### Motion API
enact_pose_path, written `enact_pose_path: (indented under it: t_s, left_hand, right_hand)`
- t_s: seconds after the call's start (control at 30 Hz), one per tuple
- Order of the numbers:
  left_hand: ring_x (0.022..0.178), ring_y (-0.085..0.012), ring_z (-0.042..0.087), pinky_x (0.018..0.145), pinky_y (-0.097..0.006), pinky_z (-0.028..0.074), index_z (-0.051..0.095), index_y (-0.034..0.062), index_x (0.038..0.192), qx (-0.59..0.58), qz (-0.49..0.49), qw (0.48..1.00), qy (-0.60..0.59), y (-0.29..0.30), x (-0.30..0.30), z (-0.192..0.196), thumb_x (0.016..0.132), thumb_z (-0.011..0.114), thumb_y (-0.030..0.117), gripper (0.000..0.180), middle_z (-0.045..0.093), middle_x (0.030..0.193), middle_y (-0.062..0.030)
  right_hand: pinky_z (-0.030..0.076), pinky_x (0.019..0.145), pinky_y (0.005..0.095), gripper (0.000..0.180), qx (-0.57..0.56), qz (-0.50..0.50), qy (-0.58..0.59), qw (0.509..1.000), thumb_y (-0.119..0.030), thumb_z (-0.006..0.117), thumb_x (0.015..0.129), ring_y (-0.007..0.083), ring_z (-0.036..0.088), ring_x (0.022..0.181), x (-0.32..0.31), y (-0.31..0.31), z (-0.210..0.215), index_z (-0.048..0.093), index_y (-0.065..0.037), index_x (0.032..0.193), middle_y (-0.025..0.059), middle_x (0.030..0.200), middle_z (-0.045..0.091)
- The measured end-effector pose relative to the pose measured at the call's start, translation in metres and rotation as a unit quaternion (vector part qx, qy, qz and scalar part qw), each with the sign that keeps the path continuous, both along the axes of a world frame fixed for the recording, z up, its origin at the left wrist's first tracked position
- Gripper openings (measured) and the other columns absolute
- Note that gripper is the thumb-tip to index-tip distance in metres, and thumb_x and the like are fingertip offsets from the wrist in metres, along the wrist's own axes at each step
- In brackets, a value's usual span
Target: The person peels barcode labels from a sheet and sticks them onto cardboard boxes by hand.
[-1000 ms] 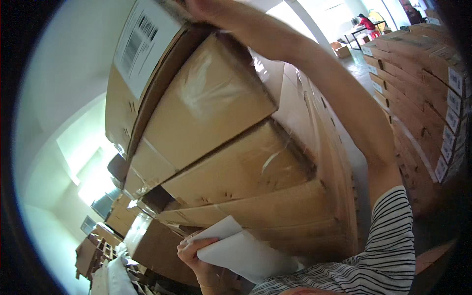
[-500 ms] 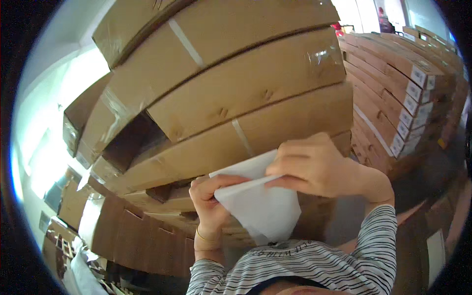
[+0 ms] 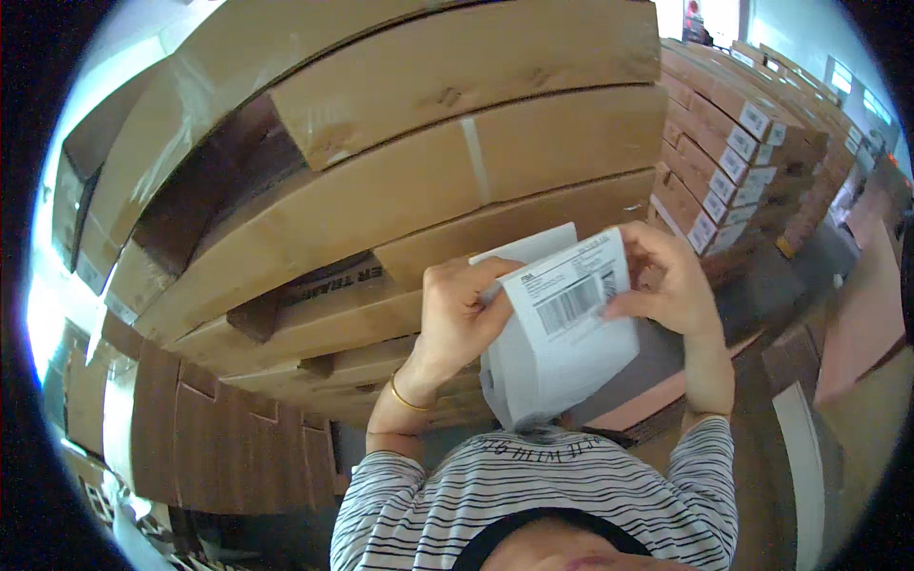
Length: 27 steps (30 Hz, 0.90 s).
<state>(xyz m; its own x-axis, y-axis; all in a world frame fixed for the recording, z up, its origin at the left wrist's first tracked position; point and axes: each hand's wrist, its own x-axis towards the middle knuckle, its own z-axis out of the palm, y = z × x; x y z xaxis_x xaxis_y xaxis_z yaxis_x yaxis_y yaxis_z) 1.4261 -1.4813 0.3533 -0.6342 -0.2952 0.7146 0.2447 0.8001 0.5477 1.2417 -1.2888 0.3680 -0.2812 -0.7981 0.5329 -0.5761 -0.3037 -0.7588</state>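
The right hand (image 3: 666, 285), earlier up on the boxes, now joins the left hand (image 3: 457, 319) on the label sheets (image 3: 562, 333).

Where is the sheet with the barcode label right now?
In the head view, the barcode label sheet is right of centre, held between the left hand and the right hand, on a stack of white sheets before the stacked cardboard boxes.
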Motion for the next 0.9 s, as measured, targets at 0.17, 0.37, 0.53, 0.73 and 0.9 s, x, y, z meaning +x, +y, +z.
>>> enact_pose_path:
  t_s: [0.17,0.37,0.53,0.73,0.9]
  left_hand:
    - [0.062,-0.0316,0.064,0.06,-0.042,0.053,0.071,0.0036,0.094,-0.133,-0.034,0.989,0.055,0.003,0.0,0.0,0.065,0.069,0.0,0.03,0.062,0.065,-0.012]
    - [0.061,-0.032,0.061,0.058,-0.044,0.05,0.07,0.0057,0.092,-0.142,-0.083,0.982,0.089,0.008,0.003,0.003,0.074,0.071,0.005,0.018,0.063,0.07,-0.0119]
    - [0.067,-0.0337,0.064,0.061,-0.044,0.052,0.071,0.0063,0.093,-0.167,-0.044,0.984,0.052,0.007,0.019,0.005,0.069,0.069,0.005,0.024,0.065,0.074,-0.0126]
    - [0.082,-0.0344,0.071,0.075,-0.044,0.058,0.075,0.0078,0.093,-0.221,0.047,0.974,-0.002,0.011,0.03,0.028,0.063,0.066,0.007,0.032,0.073,0.086,-0.0138]
    - [0.077,-0.0253,0.071,0.096,-0.052,0.056,0.073,0.0036,0.088,-0.344,-0.002,0.939,0.029,0.015,0.008,0.056,0.065,0.075,0.007,0.024,0.07,0.078,-0.0088]
  right_hand:
    - [0.049,0.07,0.0251,0.034,-0.021,-0.105,-0.079,0.991,-0.007,0.086,0.072,0.0092,0.06,0.08,0.0,-0.008,-0.022,0.069,-0.002,0.102,-0.0008,0.085,0.067]
    - [0.041,0.07,0.0271,0.027,-0.192,-0.05,0.05,0.979,-0.022,0.082,0.076,0.0145,0.051,0.075,-0.017,-0.015,-0.012,0.063,-0.003,0.08,0.0022,0.078,0.055]
    - [0.057,0.083,0.0399,0.023,-0.233,-0.021,0.12,0.965,-0.016,0.083,0.073,0.0227,0.062,0.08,-0.002,-0.018,0.013,0.069,-0.003,0.087,0.0101,0.085,0.066]
    - [0.054,0.094,0.0574,0.014,-0.396,-0.032,0.189,0.898,-0.016,0.081,0.077,0.035,0.065,0.103,-0.024,0.011,0.042,0.071,-0.01,0.085,0.013,0.109,0.066]
    - [0.058,0.077,0.042,0.026,-0.37,0.233,0.038,0.898,-0.021,0.064,0.096,0.0297,0.064,0.084,-0.124,0.034,0.089,0.06,-0.007,0.118,0.0142,0.104,0.062]
